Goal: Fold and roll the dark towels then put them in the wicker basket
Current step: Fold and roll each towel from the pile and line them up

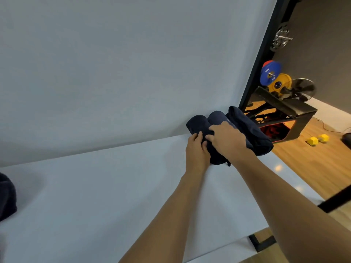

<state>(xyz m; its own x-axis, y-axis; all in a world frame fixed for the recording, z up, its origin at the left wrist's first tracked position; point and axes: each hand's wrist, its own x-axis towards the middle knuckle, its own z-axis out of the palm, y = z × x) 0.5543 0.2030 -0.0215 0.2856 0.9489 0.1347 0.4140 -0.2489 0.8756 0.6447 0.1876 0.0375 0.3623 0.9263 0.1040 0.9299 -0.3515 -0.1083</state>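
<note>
Two rolled dark navy towels (197,121) lie side by side at the far right of the white table (106,196), against the white backdrop. A looser dark towel (252,133) lies bunched to their right, hanging over the table's edge. My left hand (196,151) grips the near end of a rolled towel, fingers curled into the cloth. My right hand (228,140) lies on top of the same roll with fingers bent over it. No wicker basket is in view.
Another dark towel (6,196) sits at the left edge of the table. Beyond the backdrop's black frame (266,52) stand weight plates (270,73), a black bench (284,109) and yellow dumbbells (318,139) on a wooden floor.
</note>
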